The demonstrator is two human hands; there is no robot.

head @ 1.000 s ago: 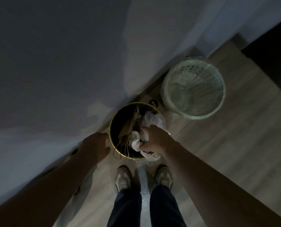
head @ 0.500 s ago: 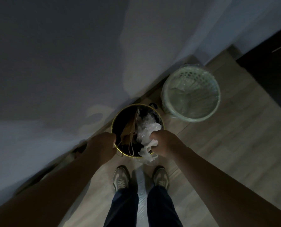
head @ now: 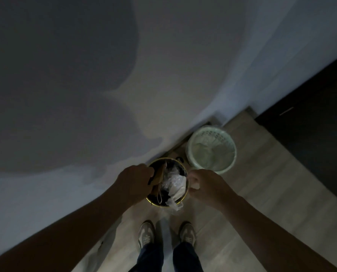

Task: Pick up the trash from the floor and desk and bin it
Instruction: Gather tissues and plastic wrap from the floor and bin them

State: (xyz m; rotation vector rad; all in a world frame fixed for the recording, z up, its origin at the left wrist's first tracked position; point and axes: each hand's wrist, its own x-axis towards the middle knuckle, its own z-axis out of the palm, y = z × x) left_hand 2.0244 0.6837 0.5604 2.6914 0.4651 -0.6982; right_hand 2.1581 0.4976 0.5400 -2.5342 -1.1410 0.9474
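View from the head, looking straight down in dim light. A dark round bin (head: 164, 158) with a gold rim stands on the wooden floor (head: 262, 183) at the foot of a pale wall (head: 163, 75), just ahead of the person's two shoes (head: 146, 234).

The bin holds the gathered trash. A brown paper bag (head: 160, 173) stands on edge along its left side. Crumpled clear plastic (head: 172, 171) fills the middle. A white plastic bag (head: 176, 188) lies on top toward the right, and its lower end spills over the near rim. A thin looped cord (head: 159, 198) lies by the near rim, and below it the contents are too dark to make out.

The left hand (head: 134, 182) is at the bin's left edge, its grip curled over the rim beside the paper bag. The right hand (head: 206, 186) is at the bin's right edge with its fingers curled. A pale patch shows at its fingertips. Whether this grip holds the rim, a scrap of plastic or nothing cannot be told.

Behind and to the right, near the first bin but not touching it, stands a pale green perforated waste basket (head: 213, 133). It is fitted with a clear liner (head: 209, 152), and nothing else can be made out inside it.
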